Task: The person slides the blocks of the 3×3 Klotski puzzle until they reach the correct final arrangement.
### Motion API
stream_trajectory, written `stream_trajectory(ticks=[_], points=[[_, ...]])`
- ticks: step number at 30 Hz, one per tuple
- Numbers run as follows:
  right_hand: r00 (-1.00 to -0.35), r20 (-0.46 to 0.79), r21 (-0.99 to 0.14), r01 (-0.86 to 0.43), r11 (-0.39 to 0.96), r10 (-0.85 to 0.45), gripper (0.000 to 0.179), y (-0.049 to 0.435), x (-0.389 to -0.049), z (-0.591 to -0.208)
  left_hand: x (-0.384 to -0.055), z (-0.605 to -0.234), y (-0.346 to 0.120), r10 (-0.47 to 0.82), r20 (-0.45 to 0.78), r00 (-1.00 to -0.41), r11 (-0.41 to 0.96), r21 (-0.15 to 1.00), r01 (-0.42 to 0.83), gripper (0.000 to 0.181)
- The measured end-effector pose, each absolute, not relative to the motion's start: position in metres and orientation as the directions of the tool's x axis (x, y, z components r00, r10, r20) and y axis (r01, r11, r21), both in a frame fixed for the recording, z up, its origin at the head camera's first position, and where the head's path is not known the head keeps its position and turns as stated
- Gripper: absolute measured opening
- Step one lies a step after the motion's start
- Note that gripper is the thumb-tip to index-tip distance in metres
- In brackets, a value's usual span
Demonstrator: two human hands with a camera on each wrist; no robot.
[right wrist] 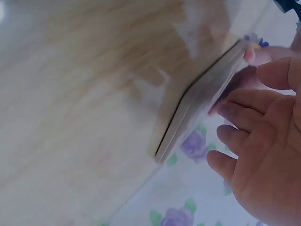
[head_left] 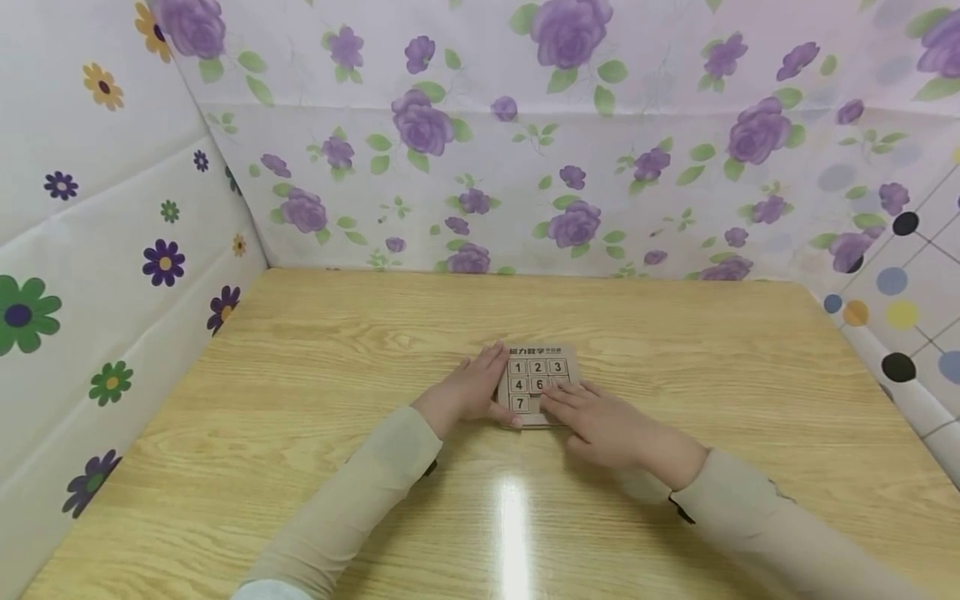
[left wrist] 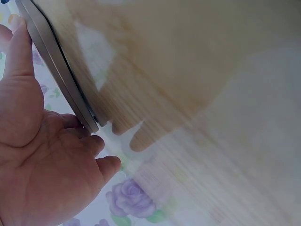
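Note:
A number sliding puzzle [head_left: 537,375] lies flat on the table in the head view. Tiles 1, 2 and 3 fill its top row. Below are 4, 6 and a tile partly covered by fingers; tile 7 [head_left: 520,404] sits at lower left beside a bare slot. My left hand [head_left: 474,390] grips the puzzle's left side, thumb at the near corner and fingers along the edge. The right hand [head_left: 606,423] reaches over the lower right, its extended fingertips on the tiles, hiding that corner. Both wrist views show the puzzle's side edge [left wrist: 61,70] beside the palms.
The glossy wood-grain table [head_left: 360,333] surrounds the puzzle. A purple-flowered cloth [head_left: 487,167] hangs along its back edge. Patterned sheets stand at the left, with coloured flowers [head_left: 163,262], and at the right, with dots [head_left: 898,367].

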State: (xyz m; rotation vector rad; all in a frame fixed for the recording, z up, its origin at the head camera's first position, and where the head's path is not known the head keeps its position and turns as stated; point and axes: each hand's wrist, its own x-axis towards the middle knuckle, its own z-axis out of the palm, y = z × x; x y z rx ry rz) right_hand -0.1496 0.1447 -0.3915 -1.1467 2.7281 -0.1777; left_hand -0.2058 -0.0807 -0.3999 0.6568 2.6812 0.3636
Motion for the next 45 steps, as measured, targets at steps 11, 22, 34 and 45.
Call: stream_trajectory(ticks=[11,22,34,45], points=[[-0.691,-0.08,-0.12,-0.708,0.695,-0.718,0.05,0.169,-0.144,-0.391,-0.206,-0.398,-0.082,0.483,-0.293,-0.825,0.86,0.337,0.384,0.118],[-0.698,-0.085,-0.13,-0.7,0.702,-0.711,0.051,0.155,-0.141,-0.391,-0.205,-0.398,-0.081,0.483,-0.276,-0.831,0.86,0.33,0.39,0.118],[-0.714,-0.127,-0.16,-0.671,0.724,-0.689,0.055,0.149,-0.148,-0.392,-0.205,-0.398,-0.08,0.483,-0.276,-0.831,0.858,0.339,0.386,0.117],[-0.745,-0.139,-0.163,-0.633,0.757,-0.653,0.056,0.159,-0.162,-0.396,-0.204,-0.398,-0.082,0.483,-0.273,-0.832,0.857,0.342,0.386,0.117]])
